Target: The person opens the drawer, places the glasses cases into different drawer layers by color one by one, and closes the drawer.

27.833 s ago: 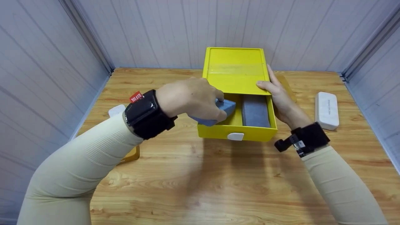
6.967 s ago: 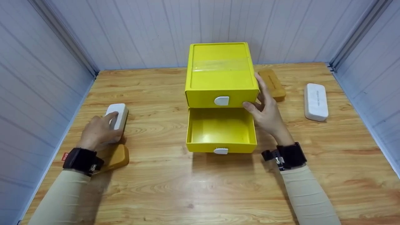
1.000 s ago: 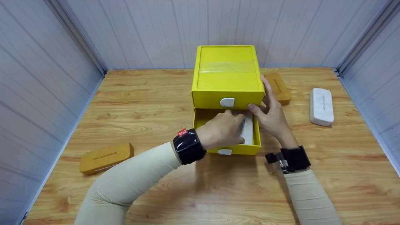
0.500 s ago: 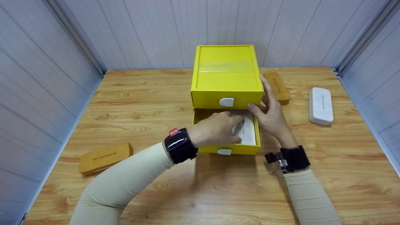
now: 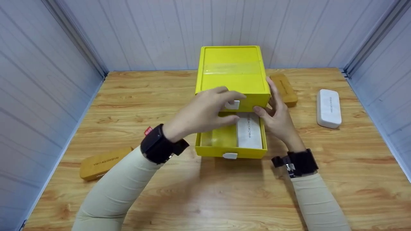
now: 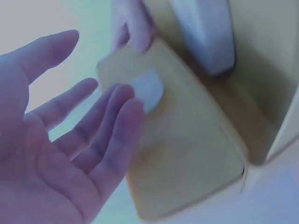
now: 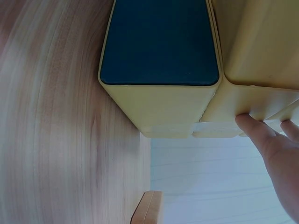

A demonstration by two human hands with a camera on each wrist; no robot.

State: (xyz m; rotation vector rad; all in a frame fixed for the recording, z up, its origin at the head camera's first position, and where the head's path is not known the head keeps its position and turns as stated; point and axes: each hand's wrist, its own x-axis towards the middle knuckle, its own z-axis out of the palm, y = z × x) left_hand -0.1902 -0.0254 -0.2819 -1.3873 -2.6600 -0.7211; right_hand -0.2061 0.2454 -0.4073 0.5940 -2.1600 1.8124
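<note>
The relation that matters here is between the left hand (image 5: 204, 112) and the white case (image 5: 250, 133), which lies flat, with its print upward, inside the pulled-out lower drawer (image 5: 208, 151). The case occupies the right side of this drawer, just beside the right wall, and its long axis runs from front to back, parallel with that wall.

The left hand is in front of the upper drawer (image 5: 253, 102), close to its white knob (image 5: 236, 104). Its fingers are spread and grip nothing; whether a fingertip touches the knob, I cannot tell. From this hand, the white case is to the right and lower down, and the thumb points toward its far end.

The right hand (image 5: 281, 120) holds the right front corner of the yellow drawer box (image 5: 231, 83), with the thumb at the front edge and the fingers along the side. It is also near to the case, but it stays outside the drawer wall, so I judge that the left hand has the more direct access.

On the worktop (image 5: 192, 205), an orange case (image 5: 99, 163) lies well apart, on the person's left, next to the left sleeve (image 5: 118, 189). Its long axis goes rather crosswise, slightly slanted, unlike that of the white case.
</note>
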